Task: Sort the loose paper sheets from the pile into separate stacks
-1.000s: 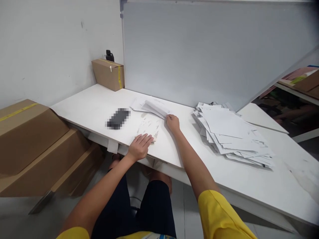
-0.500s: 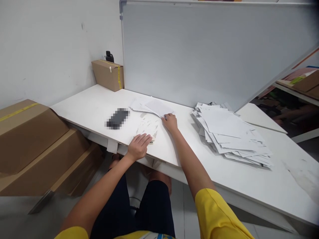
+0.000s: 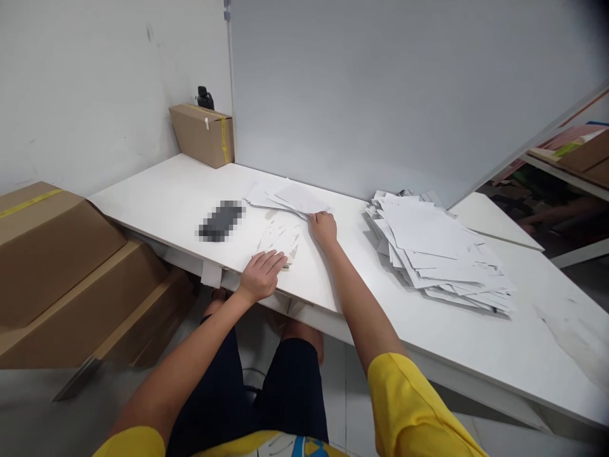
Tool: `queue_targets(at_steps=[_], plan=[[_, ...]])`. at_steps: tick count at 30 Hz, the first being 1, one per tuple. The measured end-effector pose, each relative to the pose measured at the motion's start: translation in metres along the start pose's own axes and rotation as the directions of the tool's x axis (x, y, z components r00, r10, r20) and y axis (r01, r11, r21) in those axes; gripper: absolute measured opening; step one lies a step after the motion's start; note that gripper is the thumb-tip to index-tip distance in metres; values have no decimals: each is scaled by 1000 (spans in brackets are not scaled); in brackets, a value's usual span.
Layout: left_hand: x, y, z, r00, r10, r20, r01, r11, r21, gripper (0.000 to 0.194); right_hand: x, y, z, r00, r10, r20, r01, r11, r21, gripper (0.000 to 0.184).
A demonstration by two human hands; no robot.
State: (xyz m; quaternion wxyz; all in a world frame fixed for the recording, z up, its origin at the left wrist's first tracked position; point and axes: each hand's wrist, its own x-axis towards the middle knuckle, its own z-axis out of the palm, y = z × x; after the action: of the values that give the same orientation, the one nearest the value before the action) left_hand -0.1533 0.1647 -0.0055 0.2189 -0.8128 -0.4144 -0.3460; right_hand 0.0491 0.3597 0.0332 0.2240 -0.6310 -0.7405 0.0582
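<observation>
My left hand (image 3: 261,274) lies at the table's front edge, fingers stretched out flat over a small pale object (image 3: 287,263) that is mostly hidden beneath it. What that object is, I cannot make out. Farther back, my right hand (image 3: 324,228) has its fingers curled at the near right corner of some white paper sheets (image 3: 290,194), pinching their edge. These sheets lie slightly fanned out on the white table (image 3: 314,285). Between both hands the tabletop has worn, greyish marks.
A blurred-out dark object (image 3: 221,221) lies left of the sheets. To the right stands a large, uneven paper stack (image 3: 428,241). Cardboard boxes (image 3: 52,247) stand at the left, and another box (image 3: 202,134) sits at the back near a black bottle (image 3: 204,97). A whiteboard (image 3: 371,95) rises behind.
The view has shifted slightly. Both hands keep nearly the same places; the right fingers look more curled at the sheets' corner.
</observation>
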Motion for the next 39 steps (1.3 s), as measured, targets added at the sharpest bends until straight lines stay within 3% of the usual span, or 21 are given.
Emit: queue_targets(at_steps=[7, 11, 15, 17, 18, 20, 22, 23, 24, 25, 26, 29, 31, 34, 37, 39], plan=[[-1, -1, 1, 1000, -12, -6, 12, 999, -36, 50, -2, 1, -1, 994, 73, -83, -71, 997, 21, 39], [-3, -1, 1, 997, -42, 60, 44, 998, -43, 51, -12, 3, -12, 971, 120, -205, -86, 982, 168, 39], [2, -5, 1, 993, -51, 106, 55, 998, -32, 52, -23, 2, -36, 936, 141, -324, -10, 928, 373, 37], [1, -4, 0, 997, -44, 69, 46, 998, -37, 55, -38, 0, -49, 888, 253, -384, 11, 823, 568, 37], [-2, -1, -1, 999, -42, 26, 43, 998, -46, 57, -52, -2, -53, 854, 344, -391, 18, 731, 683, 37], [-18, 19, -7, 994, -67, -83, 60, 994, -91, 62, -95, -6, -58, 780, 536, -322, 39, 472, 881, 33], [-45, 55, -14, 976, -177, -129, 148, 967, -206, 65, -157, -13, -55, 735, 654, -178, 63, 195, 979, 27], [-60, 78, -18, 952, -292, -94, 251, 918, -307, 65, -193, -18, -52, 725, 679, -115, 64, 100, 993, 23], [-74, 101, -23, 910, -415, 8, 378, 820, -430, 64, -230, -24, -48, 737, 673, -58, 45, 36, 998, 19], [-87, 123, -27, 867, -482, 128, 466, 691, -552, 65, -266, -32, -43, 700, 713, -39, 46, 10, 999, 18], [-96, 142, -33, 832, -503, 237, 520, 556, -648, 68, -299, -42, -39, 661, 751, -15, 35, -12, 999, 18], [-99, 168, -49, 734, -488, 472, 627, 220, -747, 65, -369, -75, -35, 694, 688, 212, -145, -154, 977, 24], [-87, 162, -55, 653, -498, 570, 677, 47, -734, 60, -389, -90, -39, 720, 598, 351, -276, -217, 936, 28], [-72, 141, -55, 531, -599, 600, 697, -94, -711, 56, -395, -92, -47, 770, 436, 466, -399, -240, 885, 34], [-69, 128, -56, 462, -659, 593, 681, -165, -714, 53, -391, -72, -51, 806, 366, 466, -391, -261, 882, 38], [-72, 125, -61, 434, -658, 616, 667, -224, -710, 50, -387, -54, -52, 790, 445, 422, -325, -279, 904, 41]])
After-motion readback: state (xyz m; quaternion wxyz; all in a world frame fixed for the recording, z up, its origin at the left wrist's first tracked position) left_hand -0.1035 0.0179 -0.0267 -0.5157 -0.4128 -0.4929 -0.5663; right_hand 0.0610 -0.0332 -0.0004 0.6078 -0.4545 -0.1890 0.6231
